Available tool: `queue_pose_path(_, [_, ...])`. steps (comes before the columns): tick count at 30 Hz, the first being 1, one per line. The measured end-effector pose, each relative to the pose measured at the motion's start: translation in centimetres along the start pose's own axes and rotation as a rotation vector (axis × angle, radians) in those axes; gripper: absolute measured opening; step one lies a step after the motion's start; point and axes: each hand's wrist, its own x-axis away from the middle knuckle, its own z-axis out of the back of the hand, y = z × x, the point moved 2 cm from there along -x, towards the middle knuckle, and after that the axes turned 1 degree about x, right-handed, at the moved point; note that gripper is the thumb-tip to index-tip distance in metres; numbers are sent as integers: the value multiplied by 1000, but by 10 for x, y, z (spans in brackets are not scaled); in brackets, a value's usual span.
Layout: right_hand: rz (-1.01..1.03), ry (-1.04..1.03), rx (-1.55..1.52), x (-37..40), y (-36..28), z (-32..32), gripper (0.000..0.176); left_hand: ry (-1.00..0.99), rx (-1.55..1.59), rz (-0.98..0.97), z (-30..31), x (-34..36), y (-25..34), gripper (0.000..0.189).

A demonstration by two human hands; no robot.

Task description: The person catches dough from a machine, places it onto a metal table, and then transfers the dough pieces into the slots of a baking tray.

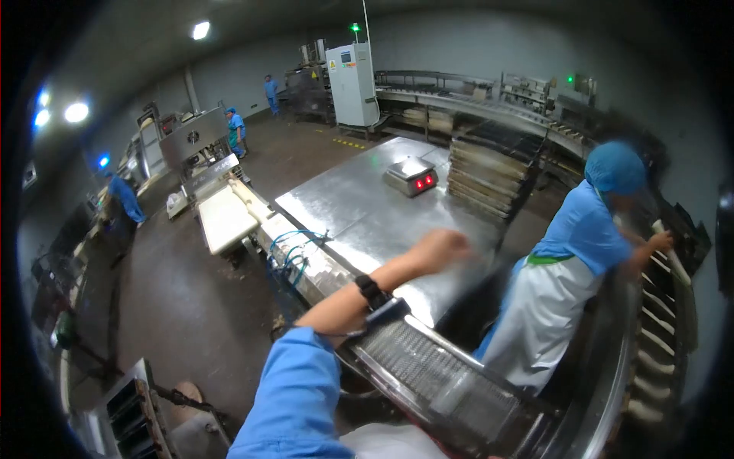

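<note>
My left hand (pixel 442 251) reaches over the steel table, palm and fingers blurred by motion, so I cannot make out whether it is open or closed. A dark watch (pixel 371 292) is on that wrist, below it a dark device (pixel 388 313) on a strap, and a blue sleeve covers the upper arm. No object shows in the hand. Beneath the forearm runs a mesh conveyor (pixel 428 367). Nearest beyond the hand are the steel table (pixel 344 200) and a scale (pixel 413 176) with red digits. My right hand is out of view.
At right a co-worker in blue with a white apron (pixel 535 314) holds a pale dough strip (pixel 673 256) over a rack of similar strips (pixel 654 359). Stacked trays (pixel 489 176) stand behind the table. Left is a pale dough-covered belt (pixel 225 218). Other workers stand farther back.
</note>
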Motion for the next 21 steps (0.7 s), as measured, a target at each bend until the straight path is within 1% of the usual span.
queue_pose_path(1, [56,19,8,1,-19,3,33,-77,76,-8,-18,-2,22,20])
queue_pose_path(2, [59,23,5,-5,-30,5,33,-56,64,-137,-37,7,50,20])
queue_pose_path(3, [117,-28,-88,-12,-40,5,32,-111,81,-206,-67,11,51,16])
queue_pose_path(4, [171,-81,-180,-17,-52,6,32,-164,218,-274,-105,21,39,14])
queue_pose_path(5, [164,-106,-118,-20,-73,9,34,-276,129,-281,-134,36,36,14])
queue_pose_path(6, [226,-172,-184,-29,-83,13,37,-490,194,-155,-158,54,32,17])
queue_pose_path(7, [285,-238,-249,-38,-94,18,41,-508,148,-173,-182,75,15,20])
queue_pose_path(8, [241,-239,-249,-33,-129,27,46,-523,101,-194,-206,93,-12,26])
queue_pose_path(9, [267,-305,-266,-34,-162,41,56,-453,-12,-165,-223,115,-41,28])
queue_pose_path(10, [336,-266,-154,-35,-204,60,49,-383,-125,-137,-231,131,-75,31])
queue_pose_path(11, [372,-254,-45,-48,-230,85,60,-407,-294,-101,-217,139,-94,43])
queue_pose_path(12, [479,-244,-71,-39,-274,106,65,-430,-459,-64,-202,152,-112,58])
queue_pose_path(13, [602,-200,61,-36,-318,133,73,-347,-489,43,-190,164,-137,60])
queue_pose_path(14, [630,-90,94,-36,-356,162,78,-259,-519,147,-176,176,-159,61])
queue_pose_path(15, [728,-17,134,-30,-398,190,79,-210,-620,213,-156,188,-170,59])
queue_pose_path(16, [769,144,121,-30,-435,218,84,-163,-714,279,-141,199,-179,56])
queue_pose_path(17, [815,196,144,-14,-479,240,81,-225,-637,426,-124,206,-186,47])
queue_pose_path(18, [841,299,168,-22,-507,273,77,-287,-553,578,-113,214,-191,39])
queue_pose_path(19, [860,404,192,-29,-535,306,73,-284,-547,582,-113,222,-199,39])
queue_pose_path(20, [760,585,187,-18,-566,311,74,-274,-644,419,-117,232,-206,39])
queue_pose_path(21, [781,622,179,-23,-582,322,74,-265,-739,257,-120,241,-214,39])
